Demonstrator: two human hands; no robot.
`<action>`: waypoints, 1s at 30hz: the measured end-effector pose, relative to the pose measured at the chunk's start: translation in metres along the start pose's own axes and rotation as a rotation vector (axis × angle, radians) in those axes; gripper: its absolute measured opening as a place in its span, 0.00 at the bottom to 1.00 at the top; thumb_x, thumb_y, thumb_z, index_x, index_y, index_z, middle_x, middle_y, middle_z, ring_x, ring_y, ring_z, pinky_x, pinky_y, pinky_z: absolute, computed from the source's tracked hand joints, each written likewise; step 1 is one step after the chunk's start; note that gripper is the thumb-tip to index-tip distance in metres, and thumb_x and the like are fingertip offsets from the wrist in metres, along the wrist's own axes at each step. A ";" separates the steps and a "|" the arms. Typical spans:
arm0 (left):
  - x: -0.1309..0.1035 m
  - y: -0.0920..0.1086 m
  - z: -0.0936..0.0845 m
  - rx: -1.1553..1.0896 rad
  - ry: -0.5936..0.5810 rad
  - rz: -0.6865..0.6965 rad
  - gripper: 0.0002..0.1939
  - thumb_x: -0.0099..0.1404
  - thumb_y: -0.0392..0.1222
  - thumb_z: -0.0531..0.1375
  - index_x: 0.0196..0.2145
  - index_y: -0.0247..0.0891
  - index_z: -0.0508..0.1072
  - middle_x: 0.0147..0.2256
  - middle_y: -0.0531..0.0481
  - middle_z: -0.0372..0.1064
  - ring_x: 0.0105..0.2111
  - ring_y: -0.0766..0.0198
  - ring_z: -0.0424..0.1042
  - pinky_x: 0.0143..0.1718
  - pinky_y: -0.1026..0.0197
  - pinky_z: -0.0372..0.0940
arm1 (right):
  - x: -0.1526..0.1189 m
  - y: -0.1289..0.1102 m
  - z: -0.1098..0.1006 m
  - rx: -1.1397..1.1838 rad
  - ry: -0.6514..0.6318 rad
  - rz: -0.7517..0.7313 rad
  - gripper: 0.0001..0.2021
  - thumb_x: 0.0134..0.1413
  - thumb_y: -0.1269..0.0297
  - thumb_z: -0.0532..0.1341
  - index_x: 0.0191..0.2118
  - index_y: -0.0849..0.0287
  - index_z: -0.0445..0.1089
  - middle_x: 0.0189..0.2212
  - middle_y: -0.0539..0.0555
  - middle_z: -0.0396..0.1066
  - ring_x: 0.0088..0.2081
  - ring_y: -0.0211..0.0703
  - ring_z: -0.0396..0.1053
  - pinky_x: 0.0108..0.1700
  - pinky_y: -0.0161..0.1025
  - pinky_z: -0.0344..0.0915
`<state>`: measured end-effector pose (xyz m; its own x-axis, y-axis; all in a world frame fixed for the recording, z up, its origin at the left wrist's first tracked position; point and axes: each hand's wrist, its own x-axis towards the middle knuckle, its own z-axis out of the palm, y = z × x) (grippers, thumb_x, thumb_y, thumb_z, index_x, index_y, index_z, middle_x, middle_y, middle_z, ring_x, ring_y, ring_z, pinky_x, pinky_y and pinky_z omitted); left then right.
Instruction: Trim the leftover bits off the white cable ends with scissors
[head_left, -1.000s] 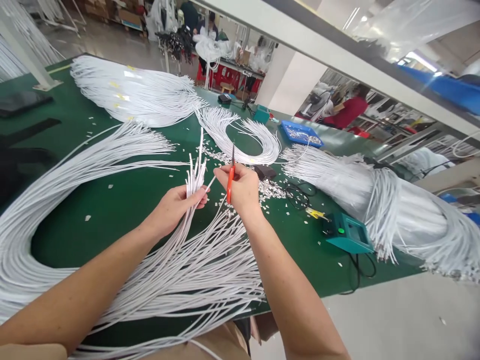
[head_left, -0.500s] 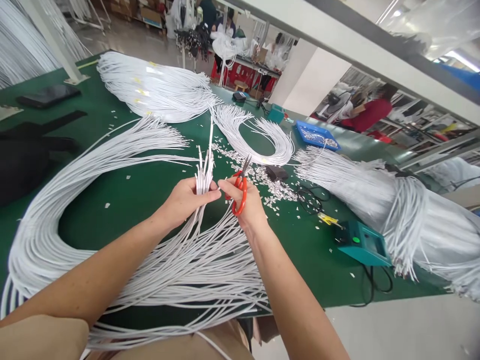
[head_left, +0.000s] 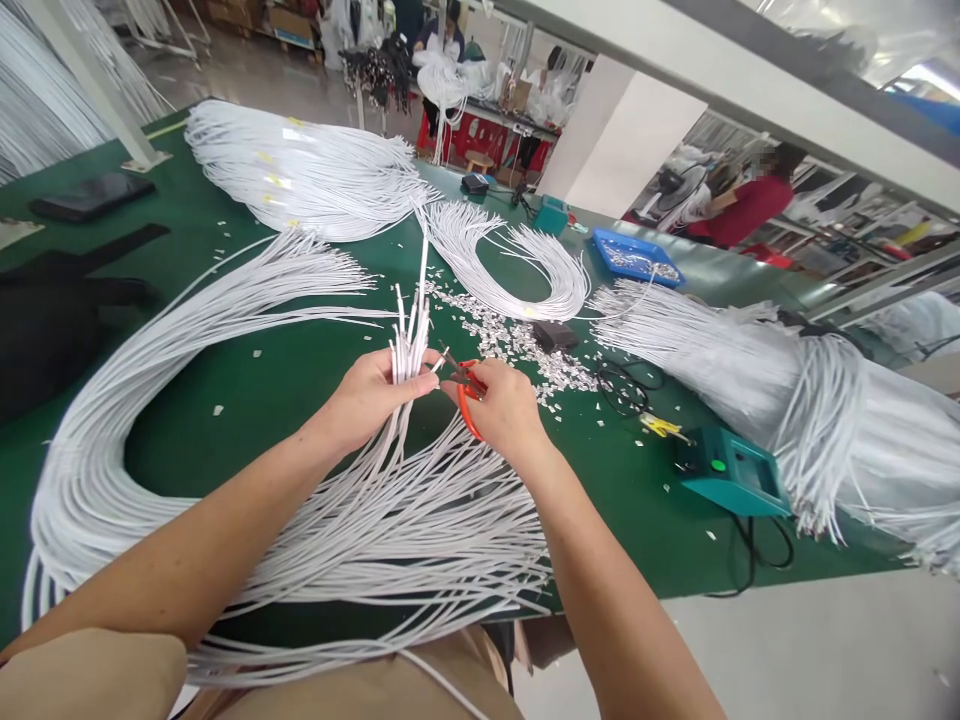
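Note:
My left hand (head_left: 382,392) is closed round a small bunch of white cables (head_left: 409,345), their ends pointing up past the thumb. One cable end sticks out sideways to the right between thumb and finger. My right hand (head_left: 504,405) holds red-handled scissors (head_left: 466,400), the blades pointing left at that cable end; whether they touch it I cannot tell. Below both hands a large spread of white cables (head_left: 420,530) fans over the green table. A looped cable bundle (head_left: 97,440) curves round on the left.
White scraps (head_left: 510,345) lie scattered beyond the hands, near a dark block (head_left: 555,336). A teal device (head_left: 731,470) and bagged cables (head_left: 750,385) stand on the right. Farther back are a blue tray (head_left: 637,258), a cable coil (head_left: 517,290) and a thick bundle (head_left: 300,180). A co-worker (head_left: 757,200) is behind.
The scissors have swung from pointing up to pointing left, their blades now at the cable end by my left thumb. My right hand has turned round the handles. My left hand keeps its hold.

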<state>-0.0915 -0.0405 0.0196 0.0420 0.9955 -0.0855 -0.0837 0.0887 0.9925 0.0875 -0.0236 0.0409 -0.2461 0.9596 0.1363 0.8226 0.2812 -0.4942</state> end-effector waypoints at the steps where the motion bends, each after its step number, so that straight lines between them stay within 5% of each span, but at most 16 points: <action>1: 0.000 0.000 0.000 0.007 0.000 0.006 0.19 0.52 0.49 0.70 0.41 0.38 0.79 0.39 0.47 0.77 0.40 0.58 0.74 0.48 0.54 0.65 | 0.001 -0.001 0.000 -0.035 0.001 -0.013 0.13 0.53 0.58 0.64 0.23 0.59 0.68 0.25 0.50 0.66 0.26 0.36 0.57 0.29 0.36 0.49; 12: -0.002 0.004 -0.004 0.235 0.007 0.087 0.18 0.56 0.51 0.66 0.40 0.38 0.79 0.43 0.45 0.78 0.43 0.55 0.74 0.48 0.55 0.65 | -0.002 -0.001 -0.006 -0.277 0.066 -0.137 0.13 0.55 0.61 0.62 0.22 0.59 0.68 0.24 0.52 0.68 0.26 0.38 0.59 0.30 0.38 0.50; 22: -0.004 0.011 -0.001 0.320 0.028 0.130 0.09 0.58 0.46 0.63 0.31 0.37 0.78 0.29 0.49 0.78 0.34 0.58 0.76 0.44 0.56 0.67 | -0.005 0.002 0.004 -0.333 0.132 -0.200 0.15 0.58 0.61 0.60 0.22 0.60 0.68 0.23 0.53 0.66 0.28 0.39 0.59 0.30 0.38 0.49; 27: -0.004 0.012 0.000 0.290 0.008 0.117 0.10 0.59 0.45 0.63 0.34 0.36 0.78 0.28 0.49 0.78 0.32 0.59 0.76 0.43 0.56 0.68 | -0.004 0.006 0.004 -0.194 0.076 -0.121 0.15 0.56 0.61 0.61 0.20 0.59 0.64 0.23 0.51 0.64 0.27 0.37 0.56 0.30 0.38 0.48; 30: -0.004 0.013 0.000 0.301 0.027 0.103 0.12 0.58 0.47 0.64 0.36 0.37 0.78 0.29 0.49 0.78 0.33 0.60 0.77 0.43 0.58 0.69 | -0.003 0.004 -0.002 0.109 0.002 0.044 0.12 0.50 0.61 0.64 0.21 0.58 0.65 0.23 0.48 0.64 0.25 0.35 0.55 0.29 0.37 0.50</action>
<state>-0.0932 -0.0436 0.0331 0.0222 0.9996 0.0189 0.2127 -0.0232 0.9768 0.0926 -0.0250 0.0407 -0.2099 0.9710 0.1141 0.7722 0.2362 -0.5899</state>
